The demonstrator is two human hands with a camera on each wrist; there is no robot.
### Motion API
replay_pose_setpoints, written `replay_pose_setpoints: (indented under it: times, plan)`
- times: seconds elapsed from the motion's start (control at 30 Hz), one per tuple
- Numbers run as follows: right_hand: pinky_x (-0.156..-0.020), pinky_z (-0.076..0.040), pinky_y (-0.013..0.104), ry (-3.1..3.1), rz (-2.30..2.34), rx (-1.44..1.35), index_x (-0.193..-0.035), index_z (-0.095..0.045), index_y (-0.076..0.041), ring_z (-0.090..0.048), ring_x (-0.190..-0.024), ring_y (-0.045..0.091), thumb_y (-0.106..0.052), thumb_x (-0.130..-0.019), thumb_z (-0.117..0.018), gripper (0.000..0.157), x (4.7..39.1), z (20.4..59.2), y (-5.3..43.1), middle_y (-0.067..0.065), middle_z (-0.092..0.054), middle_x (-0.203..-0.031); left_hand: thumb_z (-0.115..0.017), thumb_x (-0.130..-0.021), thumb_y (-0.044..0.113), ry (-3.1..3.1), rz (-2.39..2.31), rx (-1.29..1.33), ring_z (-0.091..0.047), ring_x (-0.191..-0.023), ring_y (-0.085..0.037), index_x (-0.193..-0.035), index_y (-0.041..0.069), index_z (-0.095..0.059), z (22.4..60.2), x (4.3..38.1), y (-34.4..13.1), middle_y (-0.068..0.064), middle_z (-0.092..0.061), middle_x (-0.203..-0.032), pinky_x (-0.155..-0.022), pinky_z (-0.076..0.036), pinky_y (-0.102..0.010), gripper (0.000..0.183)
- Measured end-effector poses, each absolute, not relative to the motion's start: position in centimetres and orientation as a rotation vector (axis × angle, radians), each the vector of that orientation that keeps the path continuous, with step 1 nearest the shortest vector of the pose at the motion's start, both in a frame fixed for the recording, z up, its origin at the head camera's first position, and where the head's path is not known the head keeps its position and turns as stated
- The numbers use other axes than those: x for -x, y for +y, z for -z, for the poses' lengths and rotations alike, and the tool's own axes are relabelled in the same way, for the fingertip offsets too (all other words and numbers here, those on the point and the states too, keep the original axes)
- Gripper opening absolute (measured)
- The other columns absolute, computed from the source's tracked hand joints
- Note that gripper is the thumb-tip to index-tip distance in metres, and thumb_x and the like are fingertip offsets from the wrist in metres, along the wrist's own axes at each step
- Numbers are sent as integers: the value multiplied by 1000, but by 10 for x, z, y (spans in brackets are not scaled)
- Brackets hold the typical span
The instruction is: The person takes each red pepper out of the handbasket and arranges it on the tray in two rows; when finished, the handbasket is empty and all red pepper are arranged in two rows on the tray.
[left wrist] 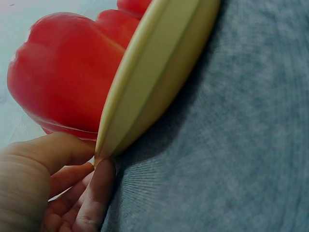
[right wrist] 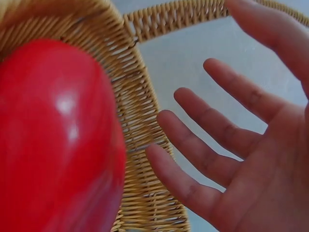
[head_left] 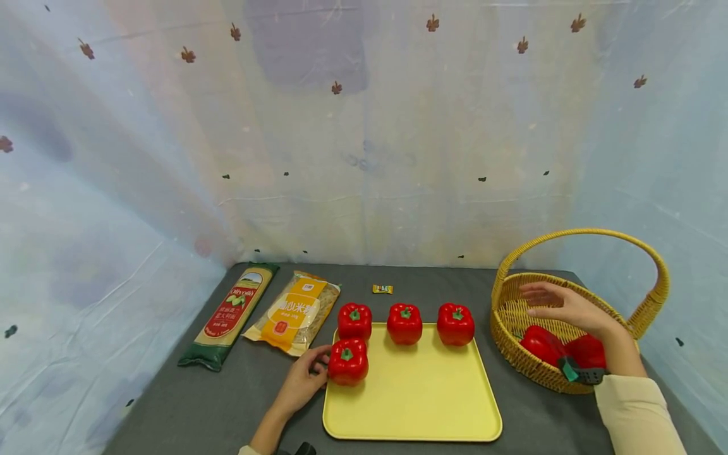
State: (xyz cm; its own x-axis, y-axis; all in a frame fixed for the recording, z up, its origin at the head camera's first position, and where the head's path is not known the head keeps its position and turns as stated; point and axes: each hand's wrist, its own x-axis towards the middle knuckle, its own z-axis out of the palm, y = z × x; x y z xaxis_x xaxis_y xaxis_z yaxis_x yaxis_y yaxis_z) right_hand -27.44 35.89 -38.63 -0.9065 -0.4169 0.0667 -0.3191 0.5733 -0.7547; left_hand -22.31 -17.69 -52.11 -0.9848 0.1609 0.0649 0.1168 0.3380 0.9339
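Note:
My left hand (head_left: 307, 378) is at the left edge of a yellow tray (head_left: 421, 398); in the left wrist view its thumb and fingers pinch the tray's rim (left wrist: 140, 92). Right beside those fingers, a red bell pepper (head_left: 348, 362) sits on the tray's left side. Three more bell peppers line the far edge: one at the left corner (head_left: 354, 321), one in the middle (head_left: 404, 324) and one at the right (head_left: 455, 325). Over a wicker basket (head_left: 512, 351), my right hand (head_left: 565, 306) holds nothing, fingers spread. Red bell peppers (head_left: 543, 344) lie in the basket below it.
Left of the tray lie a yellow bag of noodles (head_left: 298, 313) and a long green-ended pasta packet (head_left: 233, 316). A small yellow wrapped packet (head_left: 382, 289) lies behind the tray. The basket's tall handle (head_left: 591, 232) arches above the right hand. A patterned curtain (head_left: 398, 189) hangs behind the grey table (head_left: 250, 404).

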Motion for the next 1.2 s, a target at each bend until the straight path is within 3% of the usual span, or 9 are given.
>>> replay_pose_setpoints:
  times: [0.2,0.47,0.8,1.0,1.2]
  plan:
    - [-81,-50,25,2577,1292,610,-135,-40,0,-53,-114,30,-13,-91,-58,49,283,396,368,31,-40,-133,-62,-81,-3,2542,-1769,-266,-54,-72,-14,-126,2,-53,522,223,-176,-12,-54,-101,-55,-52,-28,45]
    - [-84,-49,24,2395,1370,540,-139,-29,8,-54,-114,18,-11,-93,-53,56,294,413,380,34,-32,-137,-62,-81,-2,2544,-1769,-272,-54,-73,-13,-126,2,-53,522,222,-177,-12,-55,-100,-55,-51,-27,46]
    - [-87,-47,34,2342,1267,417,-144,-28,-1,-46,-121,35,-18,-91,-57,63,298,423,382,29,-33,-141,-61,-82,-4,2543,-1760,-263,-53,-71,-12,-127,1,-52,514,220,-175,-11,-55,-100,-54,-51,-28,45]
    - [-89,-46,32,2165,1251,483,-145,-22,2,-39,-126,39,-15,-91,-55,66,299,423,381,32,-31,-140,-59,-81,-7,2536,-1772,-301,-54,-71,-15,-125,-5,-51,497,212,-171,-13,-55,-99,-54,-51,-29,45]
    - [-91,-45,32,2042,1253,528,-143,-23,5,-37,-127,40,-11,-89,-56,66,300,424,379,32,-29,-141,-61,-83,-4,2554,-1758,-273,-53,-71,-10,-126,-1,-52,514,219,-174,-10,-55,-100,-54,-50,-26,44]
